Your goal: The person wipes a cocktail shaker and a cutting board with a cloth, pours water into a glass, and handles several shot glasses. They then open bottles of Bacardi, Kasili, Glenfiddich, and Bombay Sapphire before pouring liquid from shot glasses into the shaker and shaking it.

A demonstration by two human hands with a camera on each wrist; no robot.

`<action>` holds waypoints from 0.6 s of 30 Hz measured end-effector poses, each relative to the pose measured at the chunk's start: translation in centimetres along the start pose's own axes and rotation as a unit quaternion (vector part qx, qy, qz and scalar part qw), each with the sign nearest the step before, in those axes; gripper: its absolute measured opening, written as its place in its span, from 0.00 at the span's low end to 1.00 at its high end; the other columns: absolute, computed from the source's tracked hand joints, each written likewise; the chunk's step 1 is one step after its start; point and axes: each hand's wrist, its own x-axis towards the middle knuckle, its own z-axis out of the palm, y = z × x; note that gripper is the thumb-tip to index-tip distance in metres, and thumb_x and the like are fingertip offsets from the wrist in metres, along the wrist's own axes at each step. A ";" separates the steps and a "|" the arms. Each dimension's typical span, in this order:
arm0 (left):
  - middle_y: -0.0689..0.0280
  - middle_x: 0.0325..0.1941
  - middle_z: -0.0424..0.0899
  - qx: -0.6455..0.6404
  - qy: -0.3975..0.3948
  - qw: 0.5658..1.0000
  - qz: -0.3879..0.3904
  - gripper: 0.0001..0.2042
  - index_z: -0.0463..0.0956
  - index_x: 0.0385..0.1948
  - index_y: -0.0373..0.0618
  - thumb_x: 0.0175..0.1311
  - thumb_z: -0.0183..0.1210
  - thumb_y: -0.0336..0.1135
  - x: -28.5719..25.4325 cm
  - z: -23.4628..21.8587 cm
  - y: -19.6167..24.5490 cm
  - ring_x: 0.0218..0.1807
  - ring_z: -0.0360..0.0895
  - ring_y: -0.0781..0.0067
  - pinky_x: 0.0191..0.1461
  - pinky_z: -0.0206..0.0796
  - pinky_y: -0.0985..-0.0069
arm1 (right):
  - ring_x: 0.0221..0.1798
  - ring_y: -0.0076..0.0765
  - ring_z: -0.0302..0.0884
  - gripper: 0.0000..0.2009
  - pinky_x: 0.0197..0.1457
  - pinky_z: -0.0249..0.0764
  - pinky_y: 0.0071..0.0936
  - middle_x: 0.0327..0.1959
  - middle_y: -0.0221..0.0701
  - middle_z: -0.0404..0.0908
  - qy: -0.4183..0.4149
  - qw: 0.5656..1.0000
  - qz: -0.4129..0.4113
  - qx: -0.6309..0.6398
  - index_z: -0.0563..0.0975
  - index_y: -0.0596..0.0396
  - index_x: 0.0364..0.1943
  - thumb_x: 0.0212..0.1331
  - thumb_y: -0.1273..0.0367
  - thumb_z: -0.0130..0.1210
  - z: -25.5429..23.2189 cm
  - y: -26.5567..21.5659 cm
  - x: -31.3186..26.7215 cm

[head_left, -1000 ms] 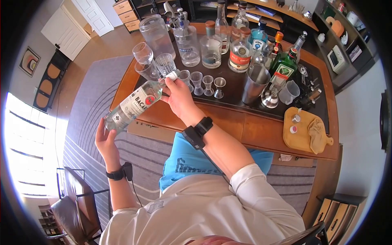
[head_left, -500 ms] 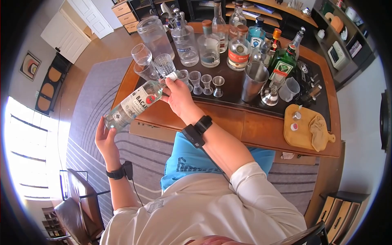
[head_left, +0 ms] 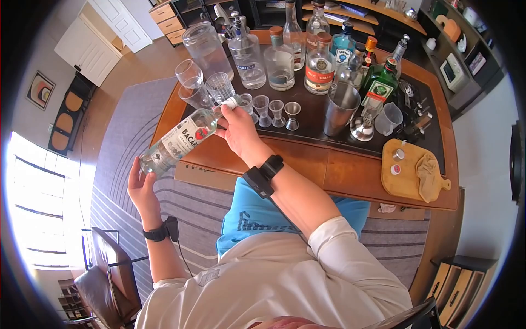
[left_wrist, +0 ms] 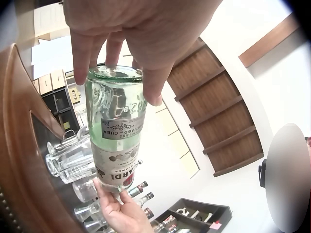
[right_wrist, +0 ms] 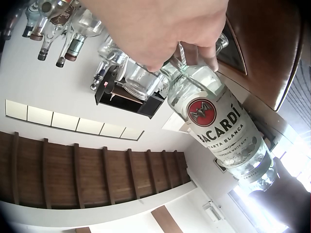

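Note:
A clear Bacardi rum bottle with a white cap is held tilted in front of the table's left front edge, neck up and to the right. My right hand grips it at the neck, just below the cap. At the lower end, my left hand holds the base between thumb and fingers. Clear liquid shows inside the bottle in the left wrist view. The label faces the right wrist camera, its red bat emblem near the shoulder.
Behind the right hand stand several small measuring glasses and a steel jigger. Stemmed glasses, a large jar and several liquor bottles line the back. A shaker tin and wooden board are farther right.
Both hands keep their hold on the bottle, which stays at nearly the same tilt. The head view has shifted slightly.

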 end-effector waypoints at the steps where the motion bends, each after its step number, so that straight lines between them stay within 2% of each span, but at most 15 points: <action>1: 0.51 0.74 0.76 -0.001 0.000 1.000 0.000 0.31 0.65 0.76 0.31 0.71 0.59 0.20 0.0 0.0 -0.1 0.69 0.79 0.60 0.72 0.74 0.65 | 0.55 0.33 0.83 0.09 0.55 0.83 0.42 0.55 0.27 0.83 -0.002 1.000 -0.001 0.002 0.77 0.50 0.56 0.82 0.63 0.52 0.0 0.0 0.0; 11: 0.53 0.74 0.75 -0.013 0.002 1.000 0.002 0.30 0.65 0.76 0.33 0.72 0.58 0.19 -0.1 0.0 -1.2 0.68 0.80 0.61 0.70 0.76 0.65 | 0.55 0.31 0.82 0.10 0.58 0.81 0.40 0.52 0.27 0.83 0.025 1.000 0.003 -0.009 0.80 0.51 0.54 0.81 0.62 0.54 0.6 0.0 0.0; 17: 0.56 0.69 0.78 -0.054 -0.014 0.998 -0.041 0.29 0.63 0.78 0.36 0.75 0.55 0.21 -0.7 0.1 -3.2 0.66 0.81 0.64 0.69 0.76 0.66 | 0.56 0.28 0.81 0.10 0.61 0.80 0.38 0.52 0.26 0.84 -0.014 0.998 -0.029 -0.045 0.81 0.53 0.55 0.78 0.64 0.57 0.4 -0.1 0.0; 18: 0.55 0.70 0.77 -0.072 -0.012 0.996 -0.054 0.30 0.63 0.77 0.36 0.73 0.58 0.23 -0.8 0.2 -3.6 0.67 0.79 0.62 0.71 0.75 0.65 | 0.56 0.27 0.81 0.11 0.62 0.79 0.37 0.53 0.26 0.84 -0.016 0.998 -0.031 -0.053 0.81 0.53 0.56 0.78 0.65 0.58 0.4 -0.2 0.0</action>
